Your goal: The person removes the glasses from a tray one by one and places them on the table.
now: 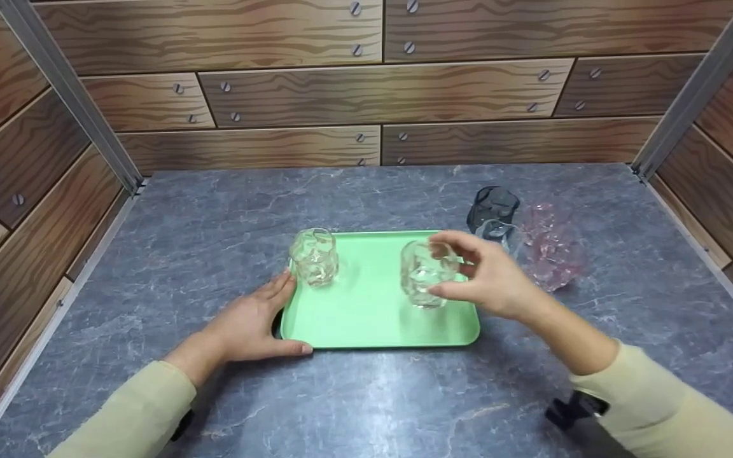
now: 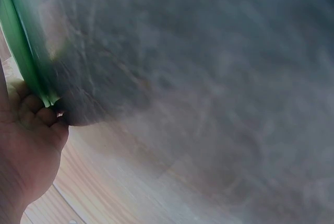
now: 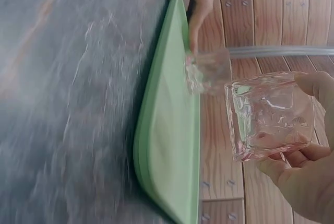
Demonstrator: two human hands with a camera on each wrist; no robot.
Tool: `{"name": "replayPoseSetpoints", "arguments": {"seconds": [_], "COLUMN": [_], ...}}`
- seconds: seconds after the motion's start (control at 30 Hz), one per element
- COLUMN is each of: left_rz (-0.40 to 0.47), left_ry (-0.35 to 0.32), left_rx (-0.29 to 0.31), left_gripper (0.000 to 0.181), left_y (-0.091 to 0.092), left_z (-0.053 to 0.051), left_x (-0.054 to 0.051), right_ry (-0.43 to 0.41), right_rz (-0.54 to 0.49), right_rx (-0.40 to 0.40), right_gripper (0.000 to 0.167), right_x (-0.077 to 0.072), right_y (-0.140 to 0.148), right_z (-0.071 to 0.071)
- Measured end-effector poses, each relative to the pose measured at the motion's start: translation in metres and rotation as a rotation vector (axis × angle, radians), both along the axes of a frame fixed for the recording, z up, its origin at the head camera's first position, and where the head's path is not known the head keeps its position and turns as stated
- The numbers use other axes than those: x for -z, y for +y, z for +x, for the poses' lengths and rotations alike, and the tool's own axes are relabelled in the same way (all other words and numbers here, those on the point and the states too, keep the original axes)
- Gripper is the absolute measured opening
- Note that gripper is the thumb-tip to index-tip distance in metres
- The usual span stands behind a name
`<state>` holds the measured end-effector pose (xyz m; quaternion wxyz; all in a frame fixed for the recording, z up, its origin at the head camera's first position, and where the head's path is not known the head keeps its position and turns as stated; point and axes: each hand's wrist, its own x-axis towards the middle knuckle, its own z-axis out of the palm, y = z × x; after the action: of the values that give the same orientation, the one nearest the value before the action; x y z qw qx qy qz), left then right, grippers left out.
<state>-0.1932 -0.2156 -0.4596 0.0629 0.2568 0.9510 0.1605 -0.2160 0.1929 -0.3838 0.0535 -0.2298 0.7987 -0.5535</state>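
Observation:
A light green tray point(image 1: 366, 305) lies on the table in the head view. One clear faceted glass point(image 1: 315, 261) stands upright near the tray's back left corner. My right hand point(image 1: 487, 273) grips a second clear glass point(image 1: 422, 273) between thumb and fingers over the tray's right part. In the right wrist view this held glass point(image 3: 271, 114) is apart from the tray surface. At the tray's left side my left hand point(image 1: 255, 324) rests against the edge, fingers extended along it and thumb by the front corner. The left wrist view shows only a strip of green tray point(image 2: 21, 46) by that hand.
Right of the tray stand a dark grey glass point(image 1: 494, 207), a pale bluish glass point(image 1: 494, 230) partly behind my right hand, and pink glasses point(image 1: 554, 248) close together. Wood-patterned walls point(image 1: 379, 95) enclose the grey marbled table point(image 1: 226, 210) at the back and sides.

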Motion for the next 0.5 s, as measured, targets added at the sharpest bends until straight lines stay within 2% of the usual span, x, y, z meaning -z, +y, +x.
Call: {"name": "replayPoseSetpoints", "arguments": {"seconds": [0.27,0.5], "left_rz": [-0.007,-0.007], "left_ry": [0.004,-0.002], "left_rx": [-0.003,-0.009], "left_gripper": [0.130,0.130], "left_y": [0.000,0.001], "left_z": [0.000,0.000], "left_x": [0.000,0.001], "right_ry": [0.054,0.083], "right_rz": [0.023,0.041], "right_rx": [0.069,0.112], "right_gripper": [0.073,0.074], "right_x": [-0.008,-0.007], "right_y": [0.039,0.067], "right_z": [0.005,0.011]}}
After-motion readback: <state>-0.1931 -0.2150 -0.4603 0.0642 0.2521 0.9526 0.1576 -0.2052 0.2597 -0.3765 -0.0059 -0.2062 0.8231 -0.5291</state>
